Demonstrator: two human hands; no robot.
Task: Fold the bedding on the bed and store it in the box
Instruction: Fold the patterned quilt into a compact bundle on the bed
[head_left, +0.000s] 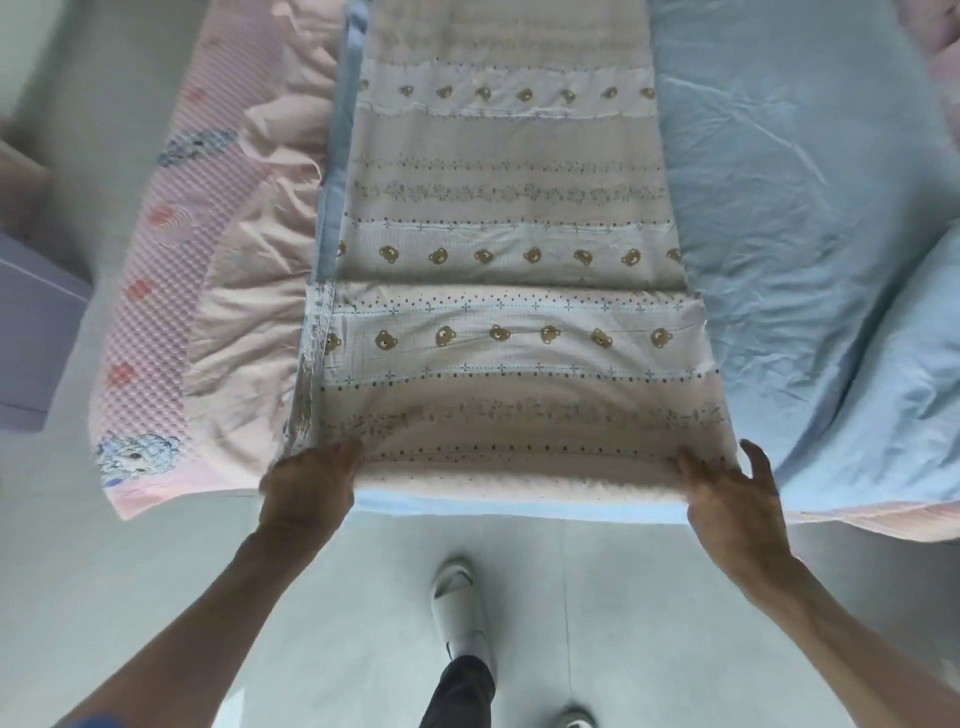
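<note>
A long quilt (509, 218) with rows of brown bear faces, dots and stripes lies folded into a narrow strip down the middle of the bed. Its near end (519, 364) is doubled back over itself into a thick fold at the bed's front edge. My left hand (309, 486) grips the fold's left corner, fingers curled under it. At the right corner my right hand (732, 499) holds the fold, thumb on top and one finger lifted. The box is not in view.
A light blue sheet (800, 182) covers the bed to the right, with a blue pillow (904, 374) at the right edge. A pink ruffled bed skirt (244, 322) hangs on the left. A purple-grey object (36, 332) stands on the floor at far left. My feet (457, 597) stand on grey tiles.
</note>
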